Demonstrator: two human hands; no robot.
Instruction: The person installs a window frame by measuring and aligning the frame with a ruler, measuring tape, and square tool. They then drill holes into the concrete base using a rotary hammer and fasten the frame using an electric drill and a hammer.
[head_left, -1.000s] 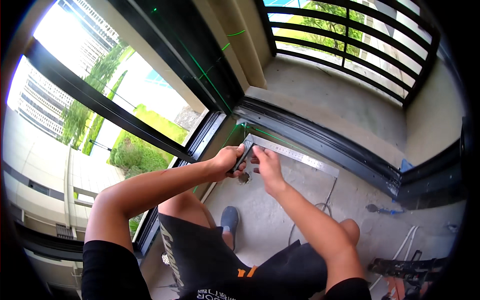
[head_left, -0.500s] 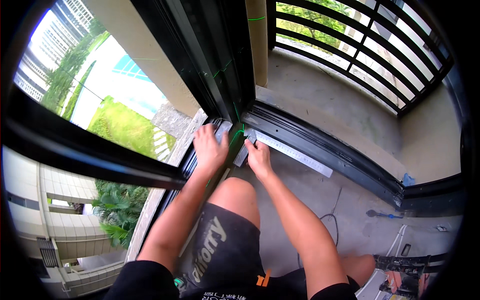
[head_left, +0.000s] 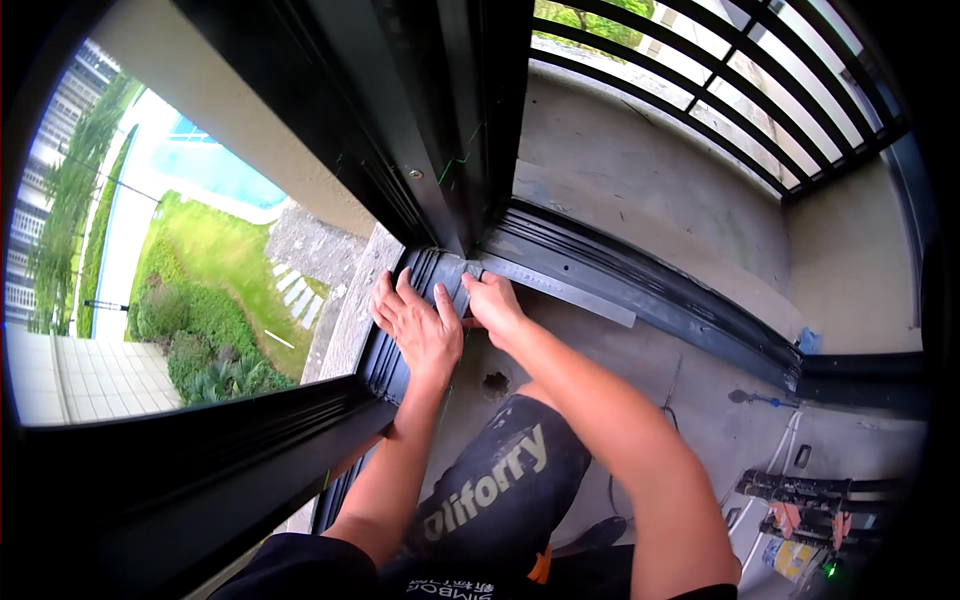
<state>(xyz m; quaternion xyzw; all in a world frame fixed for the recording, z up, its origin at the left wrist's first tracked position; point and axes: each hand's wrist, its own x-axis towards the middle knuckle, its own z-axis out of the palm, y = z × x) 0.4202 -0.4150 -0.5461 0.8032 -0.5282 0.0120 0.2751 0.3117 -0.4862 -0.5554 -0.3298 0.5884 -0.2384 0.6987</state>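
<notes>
My right hand (head_left: 492, 303) is closed on the corner end of a metal try square (head_left: 580, 297). The square's marked blade runs rightward along the inner edge of the right-hand black frame track (head_left: 650, 285). Flat on the left-hand frame track (head_left: 384, 362) rests my left hand (head_left: 420, 328), fingers spread, just left of the right hand. Both hands are at the inside corner where the two tracks meet below a thick black post (head_left: 400, 130). My right fingers partly hide the square's shorter leg.
A dark frame bar (head_left: 200, 470) crosses the lower left. The concrete floor has a hole (head_left: 494, 385) near my knee. At right lie a blue-handled tool (head_left: 768, 400) and black-and-orange equipment (head_left: 800, 500) with a green light. A barred railing (head_left: 700, 90) stands beyond.
My view has shifted. The square now sits closer against the right-hand track, its short leg less visible. My left hand has spread flatter on the left track.
</notes>
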